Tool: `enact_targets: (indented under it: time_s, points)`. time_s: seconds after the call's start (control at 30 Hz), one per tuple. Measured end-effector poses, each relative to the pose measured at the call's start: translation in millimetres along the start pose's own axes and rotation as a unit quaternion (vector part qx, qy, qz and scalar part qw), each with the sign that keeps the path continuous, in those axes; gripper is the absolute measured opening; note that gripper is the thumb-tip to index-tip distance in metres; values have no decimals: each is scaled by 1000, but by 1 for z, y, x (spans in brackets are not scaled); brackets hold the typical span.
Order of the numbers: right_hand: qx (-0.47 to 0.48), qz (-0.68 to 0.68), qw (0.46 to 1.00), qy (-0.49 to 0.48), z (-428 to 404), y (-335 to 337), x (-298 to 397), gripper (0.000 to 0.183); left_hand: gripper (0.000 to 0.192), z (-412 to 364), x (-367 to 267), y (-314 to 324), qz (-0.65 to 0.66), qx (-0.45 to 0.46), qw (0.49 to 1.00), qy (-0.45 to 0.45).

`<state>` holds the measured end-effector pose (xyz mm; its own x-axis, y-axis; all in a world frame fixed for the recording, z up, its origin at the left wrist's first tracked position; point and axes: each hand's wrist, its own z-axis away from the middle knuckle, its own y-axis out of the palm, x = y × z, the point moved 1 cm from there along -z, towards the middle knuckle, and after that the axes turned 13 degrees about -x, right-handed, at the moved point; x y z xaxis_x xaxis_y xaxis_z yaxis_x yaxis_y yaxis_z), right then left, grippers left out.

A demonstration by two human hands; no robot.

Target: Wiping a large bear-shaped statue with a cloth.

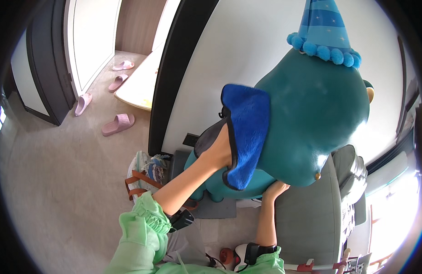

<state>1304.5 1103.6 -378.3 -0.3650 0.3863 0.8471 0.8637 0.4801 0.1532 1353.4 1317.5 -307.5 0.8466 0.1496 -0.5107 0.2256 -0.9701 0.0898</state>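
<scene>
A large glossy teal figure [310, 109], which looks like an animal statue, stands before me with a blue party hat [324, 30] trimmed with pompoms on its head. A blue cloth with dark edging [248, 133] lies against the figure's side. My left hand [223, 144] is mostly hidden behind this cloth, so its fingers cannot be made out. Below the figure's head, my right hand [276, 189] touches the underside near the snout, its fingertips partly hidden.
Several pink slippers [118, 124] lie on the floor at the left, near a doorway. A white patterned bag with brown straps [142, 174] sits by the figure's base. To the right is a grey-green sofa [307, 219]. A white wall [211, 61] rises behind the figure.
</scene>
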Motion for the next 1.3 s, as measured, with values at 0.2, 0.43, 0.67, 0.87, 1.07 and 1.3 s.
enact_targets:
  time_s: [0.2, 0.43, 0.67, 0.87, 1.07, 1.3]
  points:
    - [-39, -7, 999, -3, 4, 4, -6, 32, 45, -50, 24, 0, 47, 141, 989, 23]
    - [3, -5, 999, 42, 3, -1, -8, 29, 53, -5, 12, -2, 110, 58, 988, -88]
    - [3, -19, 998, 67, 10, 5, -9, 31, 51, -43, 22, 2, 61, 122, 984, -118]
    - [11, 27, 998, 63, 14, 9, 1, 32, 50, -8, -3, -20, 21, 154, 982, -105]
    - [-21, -11, 993, 114, 13, 6, 0, 33, 43, -47, 19, 2, 38, 108, 993, -7]
    - [8, -6, 997, 79, 11, 4, -2, 31, 41, 2, -1, -2, 11, -6, 999, 41]
